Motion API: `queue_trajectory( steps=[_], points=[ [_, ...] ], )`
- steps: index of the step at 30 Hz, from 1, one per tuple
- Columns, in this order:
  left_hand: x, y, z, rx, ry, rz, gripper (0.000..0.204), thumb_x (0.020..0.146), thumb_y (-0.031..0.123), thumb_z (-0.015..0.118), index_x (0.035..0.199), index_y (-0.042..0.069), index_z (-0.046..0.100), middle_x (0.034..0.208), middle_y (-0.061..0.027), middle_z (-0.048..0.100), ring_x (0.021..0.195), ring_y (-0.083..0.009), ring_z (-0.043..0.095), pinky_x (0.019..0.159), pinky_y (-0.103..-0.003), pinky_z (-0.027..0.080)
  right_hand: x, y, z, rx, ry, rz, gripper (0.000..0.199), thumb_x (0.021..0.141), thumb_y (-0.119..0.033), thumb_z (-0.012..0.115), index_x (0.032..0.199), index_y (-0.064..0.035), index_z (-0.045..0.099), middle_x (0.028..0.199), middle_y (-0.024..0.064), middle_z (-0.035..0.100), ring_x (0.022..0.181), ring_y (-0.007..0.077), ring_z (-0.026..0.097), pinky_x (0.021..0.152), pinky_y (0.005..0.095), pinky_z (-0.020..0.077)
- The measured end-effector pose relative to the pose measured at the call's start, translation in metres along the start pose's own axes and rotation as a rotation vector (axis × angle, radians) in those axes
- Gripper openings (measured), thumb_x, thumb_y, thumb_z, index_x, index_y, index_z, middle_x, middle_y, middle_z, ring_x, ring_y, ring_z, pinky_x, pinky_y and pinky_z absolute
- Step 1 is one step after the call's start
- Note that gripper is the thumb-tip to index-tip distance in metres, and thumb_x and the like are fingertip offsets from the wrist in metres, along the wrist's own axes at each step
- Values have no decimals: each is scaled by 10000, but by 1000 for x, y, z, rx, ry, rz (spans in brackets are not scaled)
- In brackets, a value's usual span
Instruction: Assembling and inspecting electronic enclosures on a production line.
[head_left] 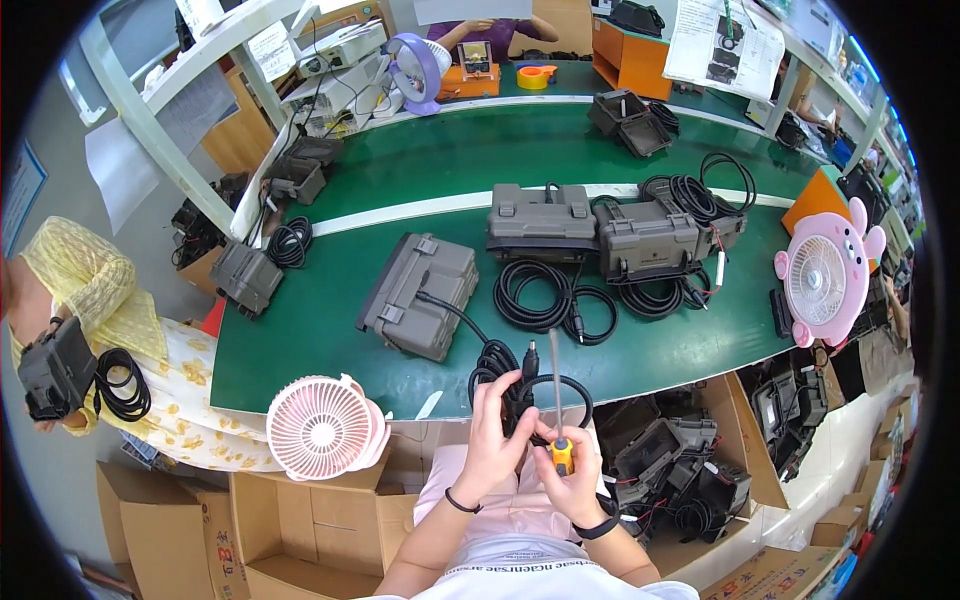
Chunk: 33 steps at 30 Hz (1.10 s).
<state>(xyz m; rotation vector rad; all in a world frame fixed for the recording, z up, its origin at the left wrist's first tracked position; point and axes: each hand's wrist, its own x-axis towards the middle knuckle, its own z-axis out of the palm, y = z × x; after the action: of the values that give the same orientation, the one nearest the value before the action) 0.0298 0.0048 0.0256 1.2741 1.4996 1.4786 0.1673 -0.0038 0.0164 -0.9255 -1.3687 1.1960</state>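
At the table's near edge my left hand (492, 432) is closed round a bundled black cable (494, 358). The cable's plug end (531, 356) sticks up just above my fingers. My right hand (572, 488) grips the yellow-and-black handle of a screwdriver (562, 456), its long shaft pointing up and away from me. My right fingertips also come close to the cable loop; whether they touch it I cannot tell. A grey plastic case (425, 298) with latches lies tilted beyond my left hand, and a cable runs from it toward the bundle.
More grey cases (540, 218) with coiled cables (532, 296) stand across the green table (330, 350). A pink fan (322, 428) sits at the left edge, a rabbit-shaped fan (822, 270) at right. Cardboard boxes (305, 530) flank me. A person at left holds another case (58, 370).
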Motion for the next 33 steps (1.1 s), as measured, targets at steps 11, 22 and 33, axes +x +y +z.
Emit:
queue_trajectory(
  steps=[11, 22, 33],
  points=[
    [-8, -6, -44, -802, -40, -255, 465, 1017, 213, 500, 1399, 209, 236, 1134, -187, 565, 891, -298, 667, 793, -422, 570, 31, 2, -10, 303, 113, 143, 273, 959, 9, 509, 1179, -90, 382, 976, 120, 658, 549, 65, 488, 474, 186, 416],
    [-20, -4, -45, -639, -131, -73, 114, 1011, 98, 489, 1101, 65, 427, 1160, -141, 545, 962, -220, 631, 841, -340, 519, 28, 1, 0, 312, 4, 226, 299, 951, -22, 553, 1206, -84, 410, 969, 93, 662, 588, 55, 490, 499, 183, 424],
    [-36, 33, -29, 137, -135, 128, 379, 872, 42, 684, 1183, 52, 468, 1129, -182, 508, 881, -272, 587, 781, -334, 481, 53, -18, -8, 546, -120, 200, 365, 950, -81, 609, 1232, -90, 378, 1185, 193, 631, 976, 147, 628, 839, 273, 520]
  ],
)
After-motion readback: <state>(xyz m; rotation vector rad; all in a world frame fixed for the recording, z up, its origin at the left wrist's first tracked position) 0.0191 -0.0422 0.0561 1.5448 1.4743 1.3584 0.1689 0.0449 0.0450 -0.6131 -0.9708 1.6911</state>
